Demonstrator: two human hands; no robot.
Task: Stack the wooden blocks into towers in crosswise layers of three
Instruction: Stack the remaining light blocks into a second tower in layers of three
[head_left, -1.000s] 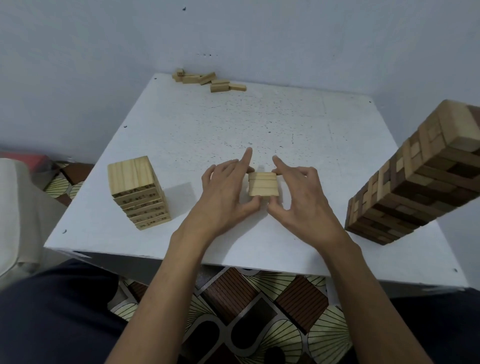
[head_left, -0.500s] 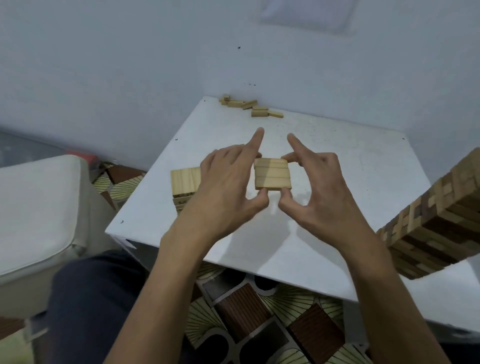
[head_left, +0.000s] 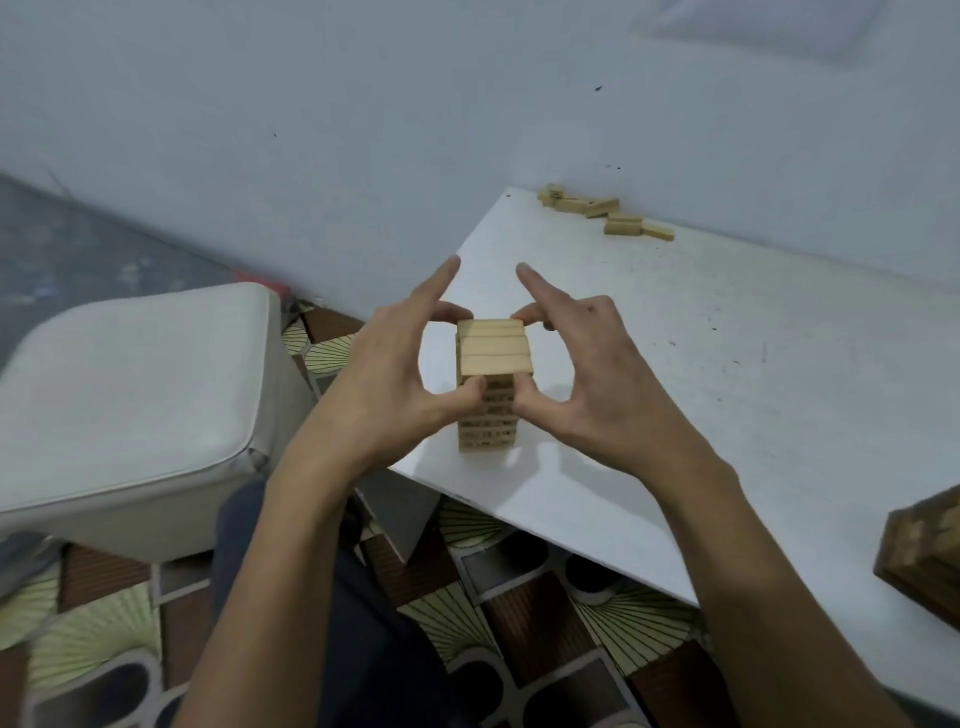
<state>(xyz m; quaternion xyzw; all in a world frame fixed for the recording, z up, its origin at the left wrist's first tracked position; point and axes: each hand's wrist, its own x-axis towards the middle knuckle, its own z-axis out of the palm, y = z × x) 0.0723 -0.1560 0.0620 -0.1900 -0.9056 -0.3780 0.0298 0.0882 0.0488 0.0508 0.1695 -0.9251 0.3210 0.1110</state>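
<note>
A set of three blocks (head_left: 496, 347), lying side by side as one flat layer, sits at the top of a small tower (head_left: 487, 423) of pale wood near the left front corner of the white table (head_left: 727, 395). Whether the layer already rests on the tower or hangs just above it cannot be told. The left hand (head_left: 395, 374) and right hand (head_left: 597, 384) pinch it between them, thumbs at the near edge, curled fingers at the far edge, and each forefinger pointing straight out. By my reading this tower is only part built: several layers are up and this one is being squared and set. A few loose blocks (head_left: 608, 213) lie against the wall at the table's far edge, so more layers are probably left to lay. At the right edge the base of a darker tower (head_left: 924, 556) looks finished. Dark marks run along the sides of the small tower's blocks, too blurred to read. A white padded stool (head_left: 130, 395) stands to the left on a patterned floor (head_left: 467, 629).
</note>
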